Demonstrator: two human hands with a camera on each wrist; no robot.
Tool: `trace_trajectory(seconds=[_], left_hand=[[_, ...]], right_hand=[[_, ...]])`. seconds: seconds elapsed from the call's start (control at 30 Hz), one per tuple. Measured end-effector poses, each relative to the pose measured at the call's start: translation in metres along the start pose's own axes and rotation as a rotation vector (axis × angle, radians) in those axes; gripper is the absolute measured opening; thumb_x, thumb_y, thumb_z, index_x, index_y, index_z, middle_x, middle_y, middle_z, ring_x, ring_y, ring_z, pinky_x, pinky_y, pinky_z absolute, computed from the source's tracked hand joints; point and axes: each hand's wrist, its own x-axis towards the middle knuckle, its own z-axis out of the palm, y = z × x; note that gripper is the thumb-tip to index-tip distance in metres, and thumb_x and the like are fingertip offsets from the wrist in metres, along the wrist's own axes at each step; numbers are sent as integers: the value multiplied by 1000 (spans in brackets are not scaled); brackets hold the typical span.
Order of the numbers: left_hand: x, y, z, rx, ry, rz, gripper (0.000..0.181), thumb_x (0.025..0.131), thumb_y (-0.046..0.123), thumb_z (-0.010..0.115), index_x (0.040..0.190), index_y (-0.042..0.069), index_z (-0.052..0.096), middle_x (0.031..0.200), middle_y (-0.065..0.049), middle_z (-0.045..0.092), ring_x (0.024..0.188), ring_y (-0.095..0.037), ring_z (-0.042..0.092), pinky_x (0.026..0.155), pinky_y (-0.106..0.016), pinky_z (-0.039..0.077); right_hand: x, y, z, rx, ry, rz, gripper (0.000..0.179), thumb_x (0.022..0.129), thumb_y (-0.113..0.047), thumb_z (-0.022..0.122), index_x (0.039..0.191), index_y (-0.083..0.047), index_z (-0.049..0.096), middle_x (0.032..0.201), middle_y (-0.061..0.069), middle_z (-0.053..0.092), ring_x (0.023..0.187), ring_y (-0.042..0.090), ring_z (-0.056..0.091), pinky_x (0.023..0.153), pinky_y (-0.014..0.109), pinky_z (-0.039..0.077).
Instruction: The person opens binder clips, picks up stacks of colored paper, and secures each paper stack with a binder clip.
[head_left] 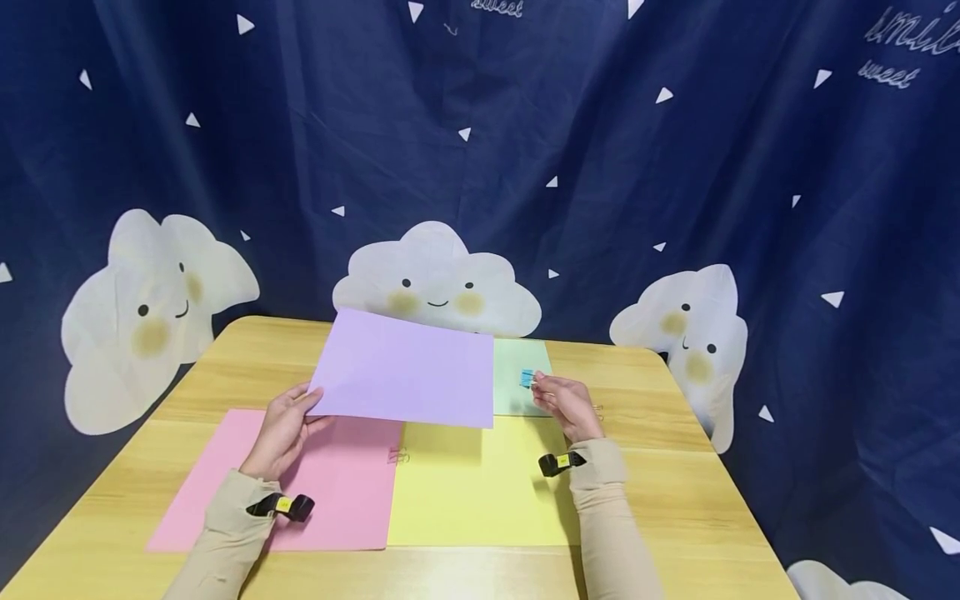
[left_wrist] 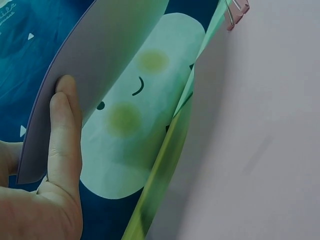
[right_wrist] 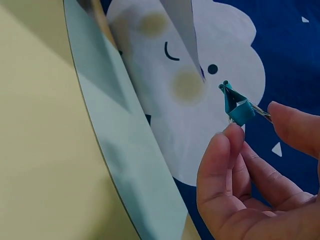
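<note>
My left hand (head_left: 285, 425) pinches the left edge of a purple sheet of paper (head_left: 405, 367), near its lower corner, and holds it raised over the table. In the left wrist view the thumb is mostly hidden behind the purple paper (left_wrist: 95, 65), with fingers against the near face. A small teal-blue binder clip (right_wrist: 239, 109) is pinched by its wire handles between thumb and fingers of my right hand (head_left: 566, 404). That hand is to the right of the purple sheet, apart from it, above light green paper (head_left: 522, 367) and yellow paper (head_left: 480, 500).
Pink paper (head_left: 337, 500) lies under my left hand, with a pink binder clip (head_left: 397, 456) at its right edge. Wire handles (head_left: 598, 412) of another clip show beside the right wrist. Behind the wooden table (head_left: 675, 500) hangs a dark blue curtain (head_left: 480, 167) with cloud prints.
</note>
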Motion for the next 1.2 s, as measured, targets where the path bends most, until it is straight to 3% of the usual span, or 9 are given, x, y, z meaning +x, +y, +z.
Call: trace_trajectory(seconds=[0.37,0.77,0.97,1.2], left_hand=[[-1,-3,3,2,-17,11,29,110,18,50,134,5,41,100,12,75,93,-4,75,85,-23,64],[-2,-3,5,11,-14,9,26,109,20,52,131,7,44,100,12,75,91,-4,75,88,-26,64],[-3,-3,7,30,-22,16,28,109,18,51,133,5,43,100,12,74,92,-4,75,87,-25,64],[-3,-4,9,47,-25,11,40,110,21,51,141,0,37,101,13,73,94,-3,74,86,-24,64]], right_hand=[[0,4,9,28,-19,9,33,101,-3,62,130,13,59,82,0,72,75,9,66,69,17,60],[-1,3,13,70,-32,17,16,101,-6,65,114,2,66,85,1,70,78,11,65,68,17,59],[-1,1,15,96,-51,35,2,101,-4,63,101,-3,61,85,2,69,75,10,65,66,17,59],[-1,2,17,126,-79,54,16,103,-2,59,89,-8,59,84,3,69,71,9,62,65,17,58]])
